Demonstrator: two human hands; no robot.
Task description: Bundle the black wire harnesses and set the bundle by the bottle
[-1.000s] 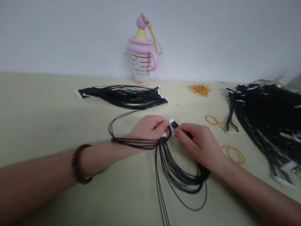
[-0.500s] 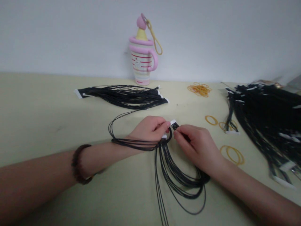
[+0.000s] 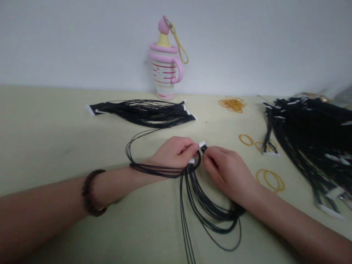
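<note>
Black wires curve in loose loops low over the worktop, right between the two hands, with some strands trailing away toward the near edge of view. Over on the left, thin strands bow out and cross the wrist; they look light and springy, likely to slide or snag if tugged. Next, the left hand has thumb and finger pinched together at the curled wires, close to one white connector; exactly what the tips trap is hidden. A second white connector pokes up between the hands: small, probably rigid, and a surer hold than the limp wire. And on the right, the right hand is closed on the wires just behind it, a sensible spot, though a hard pull could strain those thin leads.
</note>
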